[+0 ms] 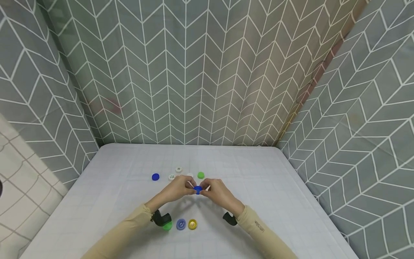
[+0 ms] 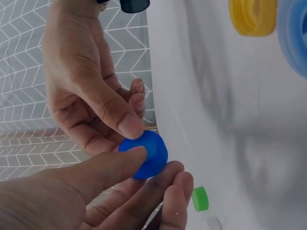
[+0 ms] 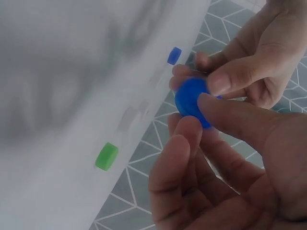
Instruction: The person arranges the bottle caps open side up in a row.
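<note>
A round blue bottle cap [image 1: 198, 190] is held up above the white table between both hands. My left hand [image 1: 177, 188] pinches it from the left, with the thumb [image 2: 136, 154] on its face in the left wrist view. From the other side my right hand [image 1: 219, 191] grips the same cap, its thumb [image 3: 211, 105] pressing the face. Fingertips of both hands hide parts of the rim. Beyond the hands lie a green cap [image 1: 201, 175] and white caps [image 1: 179, 169], some partly covered by the left hand.
Another blue cap [image 1: 155, 177] lies at the far left. Nearer me, a green cap [image 1: 167, 226], a pale blue cap [image 1: 181, 224] and a yellow cap [image 1: 192, 224] form a row beside the left wrist. Patterned curtains [image 1: 194, 72] surround the white table [image 1: 275, 201].
</note>
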`<state>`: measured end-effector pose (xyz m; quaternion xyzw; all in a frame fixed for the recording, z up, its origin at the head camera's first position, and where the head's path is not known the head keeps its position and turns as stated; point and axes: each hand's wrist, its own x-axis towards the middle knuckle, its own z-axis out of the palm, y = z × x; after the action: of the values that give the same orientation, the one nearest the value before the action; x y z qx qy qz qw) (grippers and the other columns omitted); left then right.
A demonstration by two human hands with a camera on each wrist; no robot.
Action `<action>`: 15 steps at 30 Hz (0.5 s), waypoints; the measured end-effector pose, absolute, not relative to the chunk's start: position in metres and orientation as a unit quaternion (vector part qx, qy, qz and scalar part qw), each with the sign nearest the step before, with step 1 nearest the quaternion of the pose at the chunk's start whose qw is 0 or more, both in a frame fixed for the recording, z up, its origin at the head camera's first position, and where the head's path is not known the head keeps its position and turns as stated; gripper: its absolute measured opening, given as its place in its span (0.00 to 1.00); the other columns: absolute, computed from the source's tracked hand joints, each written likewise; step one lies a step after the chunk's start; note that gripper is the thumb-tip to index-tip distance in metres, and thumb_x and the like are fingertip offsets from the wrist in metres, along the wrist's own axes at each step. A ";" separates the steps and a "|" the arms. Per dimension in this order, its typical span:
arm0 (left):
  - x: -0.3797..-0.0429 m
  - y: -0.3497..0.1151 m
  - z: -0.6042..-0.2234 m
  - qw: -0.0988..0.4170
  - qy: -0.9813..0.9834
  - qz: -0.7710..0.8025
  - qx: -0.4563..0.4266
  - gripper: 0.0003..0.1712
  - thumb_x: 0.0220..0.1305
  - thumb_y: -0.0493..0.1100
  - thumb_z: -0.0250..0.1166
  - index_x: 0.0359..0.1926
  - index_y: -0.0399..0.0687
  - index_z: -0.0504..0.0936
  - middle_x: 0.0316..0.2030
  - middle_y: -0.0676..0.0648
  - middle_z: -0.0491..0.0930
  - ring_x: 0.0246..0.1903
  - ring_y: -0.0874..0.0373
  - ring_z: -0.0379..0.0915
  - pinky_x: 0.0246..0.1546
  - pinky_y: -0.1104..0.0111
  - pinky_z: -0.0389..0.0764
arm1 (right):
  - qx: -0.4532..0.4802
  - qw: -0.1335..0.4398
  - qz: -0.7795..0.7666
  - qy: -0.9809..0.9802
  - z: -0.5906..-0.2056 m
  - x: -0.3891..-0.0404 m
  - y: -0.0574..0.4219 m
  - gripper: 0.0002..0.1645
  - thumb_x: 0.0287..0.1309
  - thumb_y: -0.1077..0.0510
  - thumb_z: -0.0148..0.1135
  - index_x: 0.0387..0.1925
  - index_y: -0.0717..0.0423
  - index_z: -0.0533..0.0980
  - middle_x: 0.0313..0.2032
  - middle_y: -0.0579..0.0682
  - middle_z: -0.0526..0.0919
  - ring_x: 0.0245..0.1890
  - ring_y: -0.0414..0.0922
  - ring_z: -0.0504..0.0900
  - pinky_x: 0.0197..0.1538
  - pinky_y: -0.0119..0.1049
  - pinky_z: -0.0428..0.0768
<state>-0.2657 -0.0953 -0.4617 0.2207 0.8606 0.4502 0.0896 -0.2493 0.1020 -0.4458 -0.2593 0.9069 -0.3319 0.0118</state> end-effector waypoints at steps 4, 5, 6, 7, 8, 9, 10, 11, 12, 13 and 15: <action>-0.264 -0.097 -0.461 0.100 0.858 0.457 0.211 0.07 0.55 0.38 0.70 0.36 0.43 0.81 0.32 0.46 0.87 0.33 0.58 0.84 0.32 0.66 0.81 | -0.266 0.009 -0.340 0.902 -0.448 -0.249 0.102 0.06 0.57 0.62 0.66 0.38 0.56 0.81 0.33 0.50 0.87 0.30 0.42 0.84 0.31 0.27 0.77; -0.263 -0.097 -0.461 0.101 0.858 0.457 0.209 0.07 0.56 0.39 0.70 0.36 0.44 0.81 0.32 0.47 0.87 0.34 0.58 0.84 0.33 0.66 0.81 | -0.268 0.008 -0.343 0.900 -0.449 -0.249 0.102 0.07 0.57 0.63 0.65 0.39 0.56 0.81 0.34 0.51 0.87 0.30 0.43 0.84 0.30 0.27 0.77; -0.263 -0.097 -0.461 0.100 0.859 0.457 0.208 0.07 0.56 0.39 0.70 0.36 0.44 0.81 0.32 0.47 0.87 0.34 0.58 0.83 0.33 0.66 0.81 | -0.270 0.009 -0.347 0.898 -0.449 -0.249 0.102 0.07 0.57 0.63 0.65 0.39 0.56 0.80 0.35 0.52 0.87 0.30 0.43 0.85 0.29 0.27 0.77; -0.263 -0.097 -0.460 0.099 0.859 0.457 0.208 0.08 0.56 0.40 0.70 0.36 0.44 0.81 0.32 0.47 0.87 0.34 0.58 0.83 0.33 0.65 0.81 | -0.271 0.010 -0.351 0.896 -0.449 -0.248 0.102 0.08 0.57 0.64 0.65 0.40 0.56 0.80 0.35 0.54 0.87 0.30 0.43 0.85 0.29 0.27 0.77; -0.262 -0.098 -0.460 0.098 0.859 0.456 0.210 0.08 0.56 0.40 0.70 0.36 0.44 0.81 0.33 0.47 0.87 0.34 0.58 0.83 0.33 0.65 0.82 | -0.272 0.011 -0.354 0.895 -0.449 -0.248 0.102 0.08 0.58 0.64 0.65 0.40 0.57 0.80 0.36 0.54 0.88 0.29 0.43 0.85 0.28 0.27 0.77; -0.262 -0.098 -0.460 0.096 0.859 0.456 0.211 0.08 0.56 0.41 0.70 0.36 0.44 0.81 0.33 0.47 0.86 0.34 0.58 0.83 0.33 0.65 0.82 | -0.271 0.013 -0.358 0.893 -0.450 -0.248 0.101 0.08 0.58 0.64 0.65 0.41 0.57 0.79 0.36 0.55 0.88 0.29 0.43 0.85 0.27 0.27 0.77; -0.261 -0.098 -0.460 0.095 0.859 0.456 0.213 0.09 0.57 0.41 0.70 0.36 0.43 0.81 0.33 0.47 0.86 0.34 0.58 0.83 0.33 0.65 0.82 | -0.271 0.015 -0.361 0.892 -0.450 -0.248 0.101 0.08 0.58 0.64 0.64 0.41 0.57 0.79 0.36 0.55 0.87 0.28 0.42 0.85 0.27 0.27 0.77; -0.261 -0.099 -0.460 0.094 0.858 0.456 0.216 0.09 0.57 0.42 0.70 0.37 0.43 0.81 0.33 0.47 0.86 0.34 0.58 0.83 0.33 0.65 0.82 | -0.270 0.018 -0.363 0.892 -0.450 -0.248 0.101 0.08 0.58 0.64 0.64 0.41 0.57 0.79 0.36 0.55 0.88 0.27 0.42 0.85 0.26 0.27 0.77; -0.260 -0.099 -0.460 0.094 0.858 0.457 0.218 0.09 0.57 0.42 0.70 0.37 0.43 0.81 0.33 0.47 0.86 0.34 0.58 0.83 0.33 0.66 0.82 | -0.269 0.020 -0.366 0.891 -0.450 -0.248 0.101 0.08 0.58 0.64 0.64 0.41 0.56 0.79 0.36 0.55 0.87 0.27 0.42 0.84 0.26 0.27 0.76; -0.259 -0.099 -0.459 0.093 0.858 0.457 0.218 0.10 0.57 0.42 0.70 0.37 0.43 0.81 0.33 0.47 0.86 0.34 0.58 0.83 0.33 0.66 0.82 | -0.268 0.021 -0.366 0.891 -0.450 -0.248 0.102 0.08 0.58 0.64 0.64 0.41 0.56 0.79 0.36 0.55 0.87 0.27 0.41 0.84 0.26 0.26 0.76; -0.258 -0.100 -0.460 0.094 0.858 0.457 0.216 0.10 0.57 0.43 0.70 0.37 0.44 0.81 0.33 0.48 0.86 0.34 0.59 0.83 0.33 0.67 0.82 | -0.269 0.020 -0.368 0.890 -0.450 -0.247 0.102 0.08 0.58 0.64 0.64 0.41 0.56 0.79 0.36 0.55 0.87 0.27 0.41 0.84 0.26 0.26 0.76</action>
<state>-0.2584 -0.1001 -0.4597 0.2164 0.8578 0.4567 0.0938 -0.2473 0.1019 -0.4503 -0.2689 0.8898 -0.3682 0.0203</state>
